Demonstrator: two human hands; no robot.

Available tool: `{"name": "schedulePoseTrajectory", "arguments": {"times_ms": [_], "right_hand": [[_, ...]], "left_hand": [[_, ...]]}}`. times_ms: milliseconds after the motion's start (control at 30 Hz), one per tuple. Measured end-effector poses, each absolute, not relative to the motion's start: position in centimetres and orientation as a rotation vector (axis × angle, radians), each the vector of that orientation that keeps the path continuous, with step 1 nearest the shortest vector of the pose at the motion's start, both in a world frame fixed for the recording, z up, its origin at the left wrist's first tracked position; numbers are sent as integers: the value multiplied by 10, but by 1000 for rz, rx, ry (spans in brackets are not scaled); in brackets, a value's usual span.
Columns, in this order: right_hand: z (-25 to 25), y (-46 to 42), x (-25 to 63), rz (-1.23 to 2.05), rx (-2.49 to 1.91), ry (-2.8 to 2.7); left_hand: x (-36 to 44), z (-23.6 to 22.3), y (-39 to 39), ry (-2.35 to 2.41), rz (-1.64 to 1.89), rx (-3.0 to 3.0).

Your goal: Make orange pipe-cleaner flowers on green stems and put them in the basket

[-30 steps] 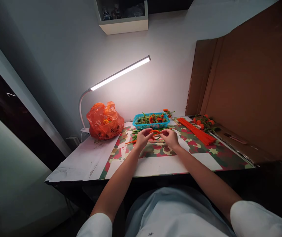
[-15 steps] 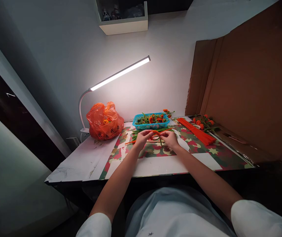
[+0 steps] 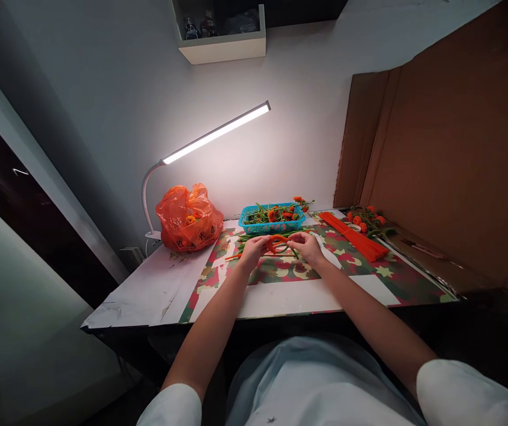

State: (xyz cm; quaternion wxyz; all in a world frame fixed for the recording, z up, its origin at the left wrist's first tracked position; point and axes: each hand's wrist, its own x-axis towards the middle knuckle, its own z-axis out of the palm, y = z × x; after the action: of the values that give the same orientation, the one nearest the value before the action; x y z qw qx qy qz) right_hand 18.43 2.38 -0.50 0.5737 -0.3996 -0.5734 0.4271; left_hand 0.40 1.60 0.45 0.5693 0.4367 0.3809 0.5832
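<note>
Head view: both hands (image 3: 280,248) pinch an orange pipe cleaner (image 3: 277,239) mid-table, edges well apart

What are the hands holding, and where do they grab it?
Both hands hold one orange pipe cleaner, bent into a curl. The left hand pinches its left end; the right hand pinches its right end.
</note>
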Motion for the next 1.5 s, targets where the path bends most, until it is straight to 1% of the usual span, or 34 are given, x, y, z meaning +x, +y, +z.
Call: {"name": "schedulePoseTrajectory", "arguments": {"times_ms": [200,367,500,700,933,1067,1200,1400,1500], "right_hand": [[-4,18,182,995,-890,-1449],[-2,9,179,808,-904,-1459],[1,6,176,720,-941,-1405],[5,2,174,679,-948,-1301],[3,3,177,654,-997,-1352],[1,8,180,767,-994,-1371],[4,13,183,974,-938,-1320],[9,10,183,1328,-920,-1070],[6,9,179,1325,-903,-1065]], "left_hand": [[4,3,19,933,1511,1005],[8,6,13,955,1552,1102],[12,9,6,933,1538,1197],[16,13,0,914,1485,1284],[14,8,3,883,1406,1372],[11,7,4,860,1361,1423],[11,9,4,871,1364,1422],[14,10,4,877,1456,1399],[15,11,3,849,1457,1418]]}}
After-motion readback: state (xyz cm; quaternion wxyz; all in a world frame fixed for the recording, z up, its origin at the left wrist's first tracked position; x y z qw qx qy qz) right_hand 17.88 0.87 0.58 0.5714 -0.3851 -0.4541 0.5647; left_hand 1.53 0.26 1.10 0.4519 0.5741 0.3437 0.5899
